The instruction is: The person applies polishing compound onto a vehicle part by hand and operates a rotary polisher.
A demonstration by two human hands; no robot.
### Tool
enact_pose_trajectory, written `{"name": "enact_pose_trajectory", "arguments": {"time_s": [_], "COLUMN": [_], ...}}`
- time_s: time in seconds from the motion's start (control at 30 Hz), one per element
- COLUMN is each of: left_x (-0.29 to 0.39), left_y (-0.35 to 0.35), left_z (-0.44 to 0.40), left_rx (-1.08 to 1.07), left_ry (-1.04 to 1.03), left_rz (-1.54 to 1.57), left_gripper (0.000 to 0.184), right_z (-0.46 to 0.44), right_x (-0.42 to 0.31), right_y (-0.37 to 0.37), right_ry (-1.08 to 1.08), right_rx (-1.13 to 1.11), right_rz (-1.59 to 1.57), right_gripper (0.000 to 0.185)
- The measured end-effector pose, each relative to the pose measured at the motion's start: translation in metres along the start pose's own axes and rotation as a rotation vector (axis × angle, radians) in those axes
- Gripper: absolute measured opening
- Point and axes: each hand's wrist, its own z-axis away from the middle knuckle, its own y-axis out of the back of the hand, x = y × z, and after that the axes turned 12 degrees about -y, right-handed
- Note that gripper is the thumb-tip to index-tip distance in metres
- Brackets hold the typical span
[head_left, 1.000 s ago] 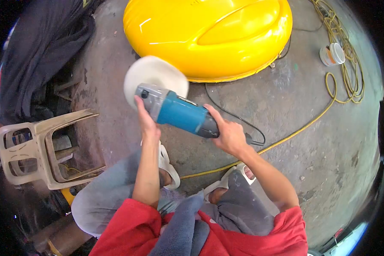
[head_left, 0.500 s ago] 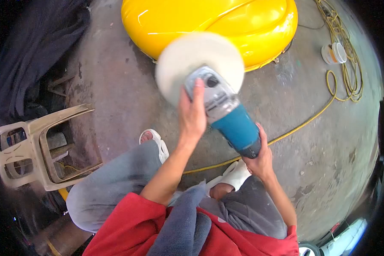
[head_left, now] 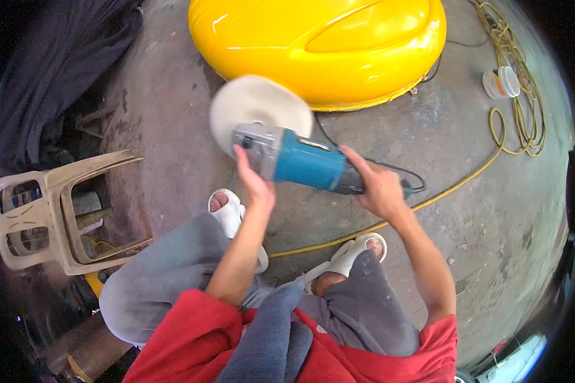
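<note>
Both my hands hold a teal power polisher (head_left: 310, 163) with a round white buffing pad (head_left: 252, 105), slightly smeared by motion. My left hand (head_left: 257, 182) grips the grey metal head from the near side, thumb up along it. My right hand (head_left: 380, 188) is wrapped round the black rear end of the body, where a dark cord comes out. Just beyond the pad lies a glossy yellow panel (head_left: 338, 57) with a curved, moulded recess. The pad's far right edge is close to the panel's lower rim; I cannot tell if they touch.
A yellow hose (head_left: 453, 188) runs across the concrete floor behind my feet to a coil (head_left: 524, 121) at right. Beside the coil is a small white bucket (head_left: 501, 83). At left are a beige plastic chair (head_left: 57, 217) on its side and a dark cloth (head_left: 64, 76).
The polisher has swung round, its pad moving left and nearer me and its body turning almost level. My right hand has risen with the rear end. More of the yellow panel shows.
</note>
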Motion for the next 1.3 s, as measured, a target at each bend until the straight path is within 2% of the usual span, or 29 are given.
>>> {"name": "enact_pose_trajectory", "arguments": {"time_s": [0.17,0.23,0.37,0.57,0.67,0.8,0.87,0.97,1.03,1.17,1.3], "left_x": [-0.034,-0.038,-0.044,-0.035,-0.006,0.037,0.061,0.086,0.080,0.068,0.094], "left_y": [-0.057,-0.082,-0.094,-0.056,-0.037,-0.027,-0.025,-0.017,0.000,0.028,0.025], "left_z": [0.067,0.087,0.101,0.075,0.042,-0.018,-0.051,-0.076,-0.083,-0.098,-0.115], "left_rx": [-0.093,-0.151,-0.205,0.000,0.090,0.080,0.038,-0.059,0.061,0.129,-0.015], "left_ry": [0.256,0.347,0.453,0.275,0.225,-0.001,0.060,0.087,0.081,0.075,0.056], "left_rz": [0.220,0.301,0.363,0.218,0.085,0.015,0.043,0.088,0.090,0.085,0.072], "left_gripper": [0.066,0.067,0.070,0.075,0.077,0.070,0.065,0.063,0.062,0.061,0.063], "right_z": [0.051,0.069,0.080,0.043,0.016,-0.009,-0.017,-0.032,-0.039,-0.054,-0.051], "right_x": [0.055,0.070,0.074,0.051,0.013,-0.046,-0.074,-0.105,-0.115,-0.125,-0.144], "right_y": [0.045,0.064,0.088,0.053,0.037,0.022,0.020,0.021,0.012,-0.017,-0.019], "right_ry": [-0.097,-0.243,-0.279,-0.071,-0.084,0.021,0.010,0.002,0.021,-0.015,-0.010], "right_rx": [0.152,0.120,0.091,0.077,0.002,0.048,0.093,0.033,-0.001,-0.045,0.010], "right_rz": [0.012,0.085,0.153,0.097,0.103,0.037,-0.030,0.027,0.079,0.120,0.091], "right_gripper": [0.093,0.091,0.090,0.087,0.088,0.091,0.095,0.098,0.099,0.097,0.097]}}
